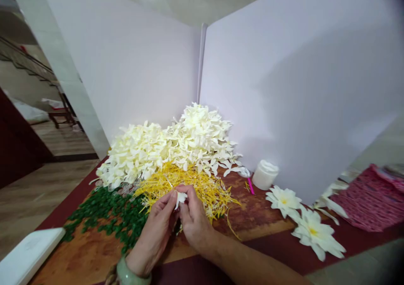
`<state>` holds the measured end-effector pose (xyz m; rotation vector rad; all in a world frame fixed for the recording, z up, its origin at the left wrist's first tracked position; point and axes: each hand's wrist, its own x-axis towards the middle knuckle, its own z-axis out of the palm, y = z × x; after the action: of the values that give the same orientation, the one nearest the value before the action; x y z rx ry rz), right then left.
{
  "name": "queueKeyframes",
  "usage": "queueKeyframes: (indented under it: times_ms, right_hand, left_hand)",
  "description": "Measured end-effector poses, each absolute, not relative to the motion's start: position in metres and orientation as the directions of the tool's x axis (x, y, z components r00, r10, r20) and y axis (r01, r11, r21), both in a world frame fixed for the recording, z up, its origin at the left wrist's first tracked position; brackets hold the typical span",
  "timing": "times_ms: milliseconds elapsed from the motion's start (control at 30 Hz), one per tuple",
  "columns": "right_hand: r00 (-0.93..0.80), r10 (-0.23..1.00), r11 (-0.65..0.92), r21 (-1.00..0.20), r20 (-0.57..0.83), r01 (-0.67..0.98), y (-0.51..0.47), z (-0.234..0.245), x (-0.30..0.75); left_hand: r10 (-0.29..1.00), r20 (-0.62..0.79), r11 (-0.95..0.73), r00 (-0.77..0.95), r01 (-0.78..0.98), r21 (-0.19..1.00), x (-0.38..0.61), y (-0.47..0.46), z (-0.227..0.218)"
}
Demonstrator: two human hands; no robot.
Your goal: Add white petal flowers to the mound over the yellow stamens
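A small white artificial flower piece [181, 199] sits between my fingertips near the table's middle. My left hand [160, 220], a pale green bangle [130, 272] at its wrist, pinches it from the left. From the other side, my right hand [195, 220] has its fingers closed on the same piece. A thin pale stick or wire [168, 180] juts up just above my fingers; whether I hold it I cannot tell. Directly behind my hands lies a heap of yellow-and-white stamens [186, 178]. Green plastic flower parts [110, 213] spread to the left.
White petal pieces [151, 148] are piled against upright white boards [284, 75]. At the right stand a white jar [265, 175] and a pink tool [251, 186], with finished-looking white flowers [312, 231] and a pink knitted item [369, 201]. A white box [28, 255] lies front left.
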<state>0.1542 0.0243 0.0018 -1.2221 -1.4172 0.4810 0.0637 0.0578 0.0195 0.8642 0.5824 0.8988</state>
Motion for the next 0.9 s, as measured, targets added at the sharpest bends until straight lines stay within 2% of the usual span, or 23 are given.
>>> queueKeyframes:
  times_ms: [133, 333, 467, 567, 667, 800, 900]
  right_hand:
    - [0.206, 0.872, 0.341, -0.854, 0.443, 0.393, 0.026, -0.003, 0.15]
    - [0.174, 0.905, 0.322, -0.891, 0.389, 0.319, 0.033, -0.008, 0.151]
    - [0.211, 0.91, 0.318, -0.927, 0.358, 0.201, 0.043, -0.002, 0.17]
    - [0.317, 0.884, 0.334, -0.939, 0.344, 0.088, 0.051, 0.007, 0.196]
    - [0.464, 0.801, 0.394, -0.916, 0.379, 0.068, 0.057, 0.018, 0.224]
    - [0.631, 0.642, 0.451, -0.88, 0.435, 0.148, 0.057, 0.031, 0.25]
    - [0.667, 0.577, 0.417, -0.873, 0.471, 0.255, 0.054, 0.037, 0.255]
  left_hand:
    - [0.842, -0.093, 0.359, 0.531, -0.424, 0.832, 0.061, 0.061, 0.014]
    - [0.851, -0.019, 0.29, 0.525, -0.439, 0.85, 0.053, 0.061, 0.013]
    - [0.917, -0.111, 0.276, 0.383, -0.408, 0.87, 0.042, 0.062, 0.023]
    - [0.939, -0.186, 0.275, 0.288, -0.309, 0.91, 0.029, 0.07, 0.03]
    - [0.96, -0.126, 0.171, 0.251, -0.167, 0.971, 0.02, 0.089, 0.035]
    - [0.965, -0.012, -0.009, 0.261, 0.078, 0.997, 0.038, 0.125, 0.037]
    - [0.952, 0.073, -0.141, 0.297, 0.215, 0.966, 0.073, 0.144, 0.04]
